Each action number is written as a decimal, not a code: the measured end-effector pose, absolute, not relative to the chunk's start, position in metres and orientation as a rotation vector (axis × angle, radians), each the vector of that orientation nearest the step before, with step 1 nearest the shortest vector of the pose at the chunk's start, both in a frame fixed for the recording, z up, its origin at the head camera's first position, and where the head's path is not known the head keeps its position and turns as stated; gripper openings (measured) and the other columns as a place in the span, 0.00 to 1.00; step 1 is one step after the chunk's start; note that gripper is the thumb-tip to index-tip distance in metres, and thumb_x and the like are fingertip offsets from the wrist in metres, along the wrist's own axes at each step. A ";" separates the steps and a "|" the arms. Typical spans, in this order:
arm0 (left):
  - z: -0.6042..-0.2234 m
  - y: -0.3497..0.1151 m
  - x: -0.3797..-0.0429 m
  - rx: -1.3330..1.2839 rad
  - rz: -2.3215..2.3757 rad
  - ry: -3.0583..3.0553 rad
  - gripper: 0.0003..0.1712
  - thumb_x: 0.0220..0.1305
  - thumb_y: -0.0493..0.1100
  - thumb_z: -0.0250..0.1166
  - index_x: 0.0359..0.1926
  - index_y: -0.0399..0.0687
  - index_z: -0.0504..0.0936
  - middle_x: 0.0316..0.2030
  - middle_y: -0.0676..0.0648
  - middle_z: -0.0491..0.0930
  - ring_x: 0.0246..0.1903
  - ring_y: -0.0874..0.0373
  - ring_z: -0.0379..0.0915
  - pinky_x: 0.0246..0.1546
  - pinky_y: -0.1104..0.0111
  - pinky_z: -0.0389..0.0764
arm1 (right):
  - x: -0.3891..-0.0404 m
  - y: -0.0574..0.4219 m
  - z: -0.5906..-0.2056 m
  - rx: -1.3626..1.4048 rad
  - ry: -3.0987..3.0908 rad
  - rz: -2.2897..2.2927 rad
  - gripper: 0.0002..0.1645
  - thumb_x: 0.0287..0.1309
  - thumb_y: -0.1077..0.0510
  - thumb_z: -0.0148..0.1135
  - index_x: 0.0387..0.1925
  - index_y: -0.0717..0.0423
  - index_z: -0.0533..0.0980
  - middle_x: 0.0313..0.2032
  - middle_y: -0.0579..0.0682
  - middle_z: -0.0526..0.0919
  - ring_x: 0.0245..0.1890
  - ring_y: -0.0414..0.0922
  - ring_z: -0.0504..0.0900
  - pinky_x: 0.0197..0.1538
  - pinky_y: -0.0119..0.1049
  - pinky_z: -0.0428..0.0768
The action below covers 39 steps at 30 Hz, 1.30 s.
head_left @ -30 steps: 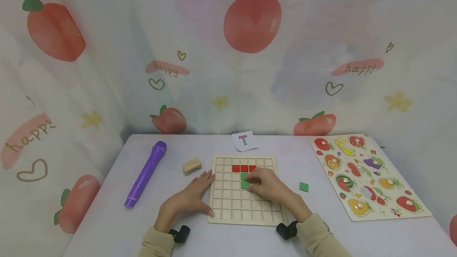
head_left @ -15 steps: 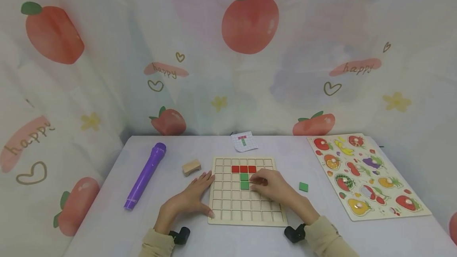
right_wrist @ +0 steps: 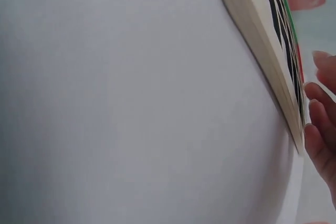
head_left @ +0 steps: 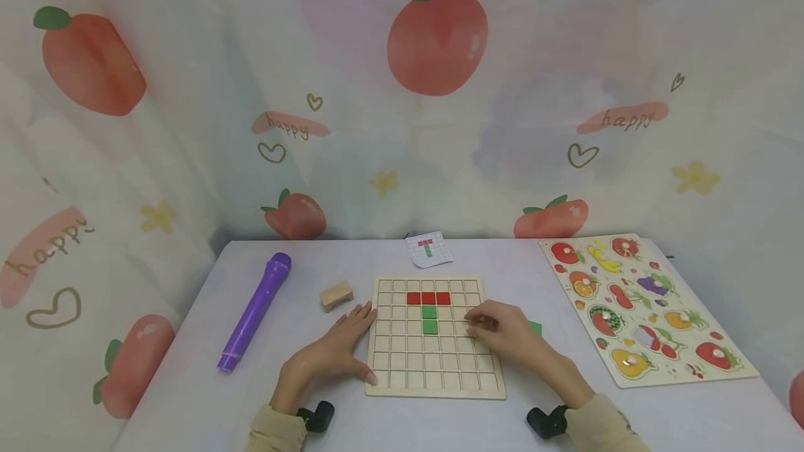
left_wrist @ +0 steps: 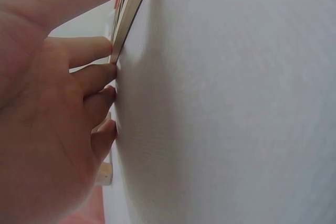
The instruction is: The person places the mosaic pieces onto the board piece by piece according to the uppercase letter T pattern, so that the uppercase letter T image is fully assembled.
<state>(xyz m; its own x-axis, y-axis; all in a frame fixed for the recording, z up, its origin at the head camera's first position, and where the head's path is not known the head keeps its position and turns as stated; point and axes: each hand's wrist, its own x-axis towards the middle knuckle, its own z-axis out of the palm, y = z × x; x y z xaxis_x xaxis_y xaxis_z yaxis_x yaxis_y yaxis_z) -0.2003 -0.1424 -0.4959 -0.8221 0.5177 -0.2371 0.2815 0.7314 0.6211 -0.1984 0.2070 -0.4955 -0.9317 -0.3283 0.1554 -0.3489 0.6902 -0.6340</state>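
A square wooden grid board [head_left: 408,361] lies on the white table. Three red tiles [head_left: 428,298] form a row on it, and two green tiles [head_left: 430,326] run down below the middle one. My left hand [head_left: 331,347] rests at the board's left edge, thumb and fingers spread; the left wrist view shows its fingertips [left_wrist: 107,95] against the table and board edge. Over the board's right side is my right hand [head_left: 509,332], fingers loosely bent, nothing seen between them. Behind it a loose green tile [head_left: 536,328] is partly hidden.
A paper card [head_left: 428,250] with a red and green T pattern lies behind the board. On the left are a small wooden block [head_left: 336,296] and a purple microphone-shaped tube [head_left: 255,312]. A fruit puzzle board [head_left: 641,312] lies on the right.
My right hand has left the green tiles and moved right, now partly covering the loose green tile. My left hand stays at the board's edge.
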 end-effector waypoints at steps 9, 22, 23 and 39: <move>-0.496 -0.143 -0.200 0.614 0.826 2.535 0.70 0.44 0.52 0.84 0.81 0.38 0.52 0.82 0.38 0.46 0.82 0.43 0.35 0.83 0.47 0.40 | -0.192 0.233 -0.493 0.540 -2.820 0.989 0.15 0.53 0.65 0.76 0.45 0.56 0.86 0.33 0.40 0.81 0.29 0.33 0.71 0.30 0.25 0.74; -0.494 -0.143 -0.200 0.596 0.835 2.535 0.70 0.43 0.52 0.84 0.81 0.39 0.52 0.82 0.39 0.45 0.82 0.44 0.35 0.83 0.48 0.40 | -0.187 0.273 -0.493 0.397 -2.859 0.894 0.19 0.53 0.62 0.77 0.48 0.56 0.85 0.37 0.45 0.82 0.28 0.33 0.68 0.27 0.26 0.69; -0.494 -0.143 -0.200 0.593 0.839 2.534 0.70 0.43 0.52 0.84 0.81 0.39 0.52 0.82 0.39 0.45 0.82 0.44 0.35 0.83 0.48 0.40 | -0.187 0.276 -0.493 0.387 -2.867 0.891 0.19 0.53 0.62 0.77 0.49 0.56 0.84 0.37 0.45 0.82 0.29 0.33 0.68 0.28 0.26 0.69; -0.497 -0.143 -0.200 0.595 0.842 2.532 0.71 0.43 0.53 0.84 0.81 0.39 0.52 0.82 0.39 0.45 0.82 0.44 0.35 0.83 0.47 0.40 | -0.187 0.295 -0.493 0.295 -2.952 0.895 0.18 0.55 0.60 0.76 0.48 0.59 0.85 0.35 0.46 0.80 0.31 0.37 0.69 0.28 0.26 0.70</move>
<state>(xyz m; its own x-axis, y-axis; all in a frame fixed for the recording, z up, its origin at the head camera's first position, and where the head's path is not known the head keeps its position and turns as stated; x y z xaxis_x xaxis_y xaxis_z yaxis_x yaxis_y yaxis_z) -0.2003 -0.1425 -0.4966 -0.8272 0.5088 -0.2386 0.2648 0.7274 0.6331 -0.1866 0.2949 -0.4933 -0.9810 -0.1687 0.0958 -0.1935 0.8151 -0.5461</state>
